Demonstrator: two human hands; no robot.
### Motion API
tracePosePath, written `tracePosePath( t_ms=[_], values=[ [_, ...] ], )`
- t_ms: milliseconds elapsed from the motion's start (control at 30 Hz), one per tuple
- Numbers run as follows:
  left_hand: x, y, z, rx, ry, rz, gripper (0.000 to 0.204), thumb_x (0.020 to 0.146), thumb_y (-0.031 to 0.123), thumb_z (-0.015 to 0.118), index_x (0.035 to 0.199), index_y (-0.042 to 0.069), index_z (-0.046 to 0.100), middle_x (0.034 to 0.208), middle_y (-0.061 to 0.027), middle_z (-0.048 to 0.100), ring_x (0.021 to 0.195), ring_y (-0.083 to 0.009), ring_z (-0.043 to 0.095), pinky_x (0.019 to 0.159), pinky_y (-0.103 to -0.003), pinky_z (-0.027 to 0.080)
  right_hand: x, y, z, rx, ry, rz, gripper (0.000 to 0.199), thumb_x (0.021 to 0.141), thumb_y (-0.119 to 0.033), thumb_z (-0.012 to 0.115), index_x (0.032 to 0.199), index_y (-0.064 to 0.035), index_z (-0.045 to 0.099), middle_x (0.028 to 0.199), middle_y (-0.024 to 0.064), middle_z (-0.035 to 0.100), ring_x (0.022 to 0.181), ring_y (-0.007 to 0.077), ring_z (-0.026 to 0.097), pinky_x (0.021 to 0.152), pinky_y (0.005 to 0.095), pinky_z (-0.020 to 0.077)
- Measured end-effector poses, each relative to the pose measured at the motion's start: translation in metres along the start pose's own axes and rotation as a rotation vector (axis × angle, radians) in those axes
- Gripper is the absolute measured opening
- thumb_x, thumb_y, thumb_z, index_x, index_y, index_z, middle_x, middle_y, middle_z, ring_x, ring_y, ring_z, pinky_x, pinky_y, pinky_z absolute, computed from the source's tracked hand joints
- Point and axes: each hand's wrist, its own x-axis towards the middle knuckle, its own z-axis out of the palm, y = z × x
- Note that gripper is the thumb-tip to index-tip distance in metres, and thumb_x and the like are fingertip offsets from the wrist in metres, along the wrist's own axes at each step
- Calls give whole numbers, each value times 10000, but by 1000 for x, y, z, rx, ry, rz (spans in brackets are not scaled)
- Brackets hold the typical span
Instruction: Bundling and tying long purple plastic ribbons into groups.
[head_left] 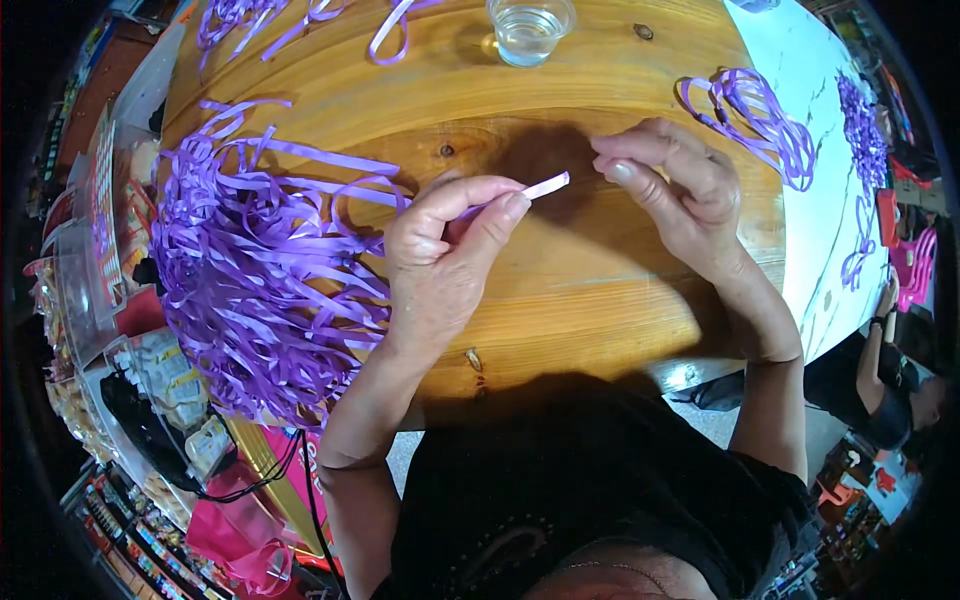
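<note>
Though narrow, a straight, pale lilac ribbon end (548, 187).

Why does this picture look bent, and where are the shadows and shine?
Head view: a fisheye lens bends straight edges near the black rim; head view: a dark shadow lies on the wooden table between the left hand and right hand; head view: pale highlights streak the purple ribbon pile.
</note>
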Motion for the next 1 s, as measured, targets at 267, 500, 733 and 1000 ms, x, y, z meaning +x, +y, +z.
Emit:
tracePosePath(
  t_ms=[267,500,733,1000],
  values=[
    [-2,7,6,-115,-10,-73,67,818,29,667,884,21,678,715,49,534,613,-18,411,529,-178,309,-3,-4,16,-232,-36,-291,409,655,-136,763,1038,-40,658,908,80,625,775,215,580,643,318,426],
    [-1,4,5,-6,-79,-4,76,800,15,678,875,24,675,710,43,528,603,-23,414,511,-184,312,-4,-1,16,-192,-6,-259,266,672,-44,749,931,-59,689,778,46,587,706,182,566,598,293,423],
    [7,2,-3,216,-104,134,97,780,4,691,867,42,674,734,19,537,587,-33,419,486,-189,310,-4,0,16,21,-57,-91,187,716,-35,729,897,-74,701,778,34,600,673,154,567,591,279,433],
    [8,2,-6,195,-84,121,114,770,2,692,876,29,661,740,-6,561,632,-73,514,542,-203,400,-3,-3,15,58,-56,51,193,737,-35,715,927,-65,702,737,47,611,651,148,578,546,258,435]
  ],
)
